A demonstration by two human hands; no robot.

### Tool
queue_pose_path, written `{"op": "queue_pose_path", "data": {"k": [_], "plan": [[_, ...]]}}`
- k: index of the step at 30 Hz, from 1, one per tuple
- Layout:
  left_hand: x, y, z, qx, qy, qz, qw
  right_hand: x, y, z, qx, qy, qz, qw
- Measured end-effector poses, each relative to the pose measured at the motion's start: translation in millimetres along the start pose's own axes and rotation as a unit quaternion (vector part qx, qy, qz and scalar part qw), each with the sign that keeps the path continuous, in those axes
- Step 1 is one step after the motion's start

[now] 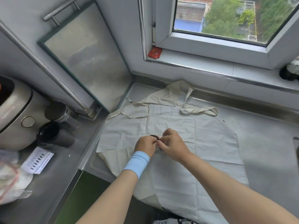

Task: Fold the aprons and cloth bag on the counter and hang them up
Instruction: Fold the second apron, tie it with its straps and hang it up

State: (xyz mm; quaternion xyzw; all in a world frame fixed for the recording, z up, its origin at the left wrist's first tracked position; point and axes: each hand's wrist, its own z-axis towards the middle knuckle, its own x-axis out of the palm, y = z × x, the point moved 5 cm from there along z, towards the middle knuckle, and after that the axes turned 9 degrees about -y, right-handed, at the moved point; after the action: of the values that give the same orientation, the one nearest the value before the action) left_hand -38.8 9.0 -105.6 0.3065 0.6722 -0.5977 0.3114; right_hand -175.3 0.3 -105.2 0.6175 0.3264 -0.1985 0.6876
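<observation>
A pale apron (202,143) lies spread flat on the steel worktop (262,126), reaching from the near edge almost to the back edge under the window sill (210,62). Its fabric is creased. A cream cloth (113,164) shows from under it at the near left. More cream fabric (168,94), rumpled and with long straps (199,110) looping out to either side, lies at the far end by the back left corner. Whether this is a second apron or the cloth bag cannot be told.

Both hands are over the middle of the pale apron, close together with fingertips meeting. The left hand (145,145), with a light blue band (137,164) round its wrist, has its fingers curled in. The right hand (173,145) is curled in towards it from the other side. Between them they pinch a small dark item (154,136), just above the fabric. It is too small and too hidden to tell what it is, or whether it is joined to the apron.

On the lower surface to the left stand a steel appliance (14,110), a glass jar (58,112) and a dark cup (51,135), with printed papers (37,160) just beside them. A red packet (155,52) sits in the left corner of the window sill.
</observation>
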Motion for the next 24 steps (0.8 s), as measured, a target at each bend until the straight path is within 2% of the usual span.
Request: {"op": "queue_pose_path", "data": {"k": [7, 12, 15, 19, 21, 24], "plan": [[0.1, 2.6, -6.2, 0.072, -0.050, 0.030, 0.996, 1.2, -8.5, -0.3, 0.077, -0.024, 0.024, 0.996], [1.6, 2.2, -3.3, 0.081, -0.082, 0.021, 0.993, -0.5, -1.4, -1.6, 0.025, -0.013, -0.043, 0.999], [4.2, 4.9, -4.8, 0.098, -0.101, 0.004, 0.990, 0.6, -0.8, -4.4, 0.079, -0.050, -0.050, 0.994], [9.4, 10.6, -14.0, 0.102, -0.109, 0.016, 0.989, 10.8, -0.2, -4.3, 0.157, -0.087, 0.005, 0.984], [15.4, 12.9, -16.5, 0.085, -0.092, -0.008, 0.992, 11.2, 2.1, -2.4, 0.133, -0.095, -0.003, 0.987], [21.0, 13.8, -15.9, 0.054, -0.081, -0.076, 0.992, 10.5, 3.9, -1.4, 0.038, -0.081, -0.059, 0.994]]}}
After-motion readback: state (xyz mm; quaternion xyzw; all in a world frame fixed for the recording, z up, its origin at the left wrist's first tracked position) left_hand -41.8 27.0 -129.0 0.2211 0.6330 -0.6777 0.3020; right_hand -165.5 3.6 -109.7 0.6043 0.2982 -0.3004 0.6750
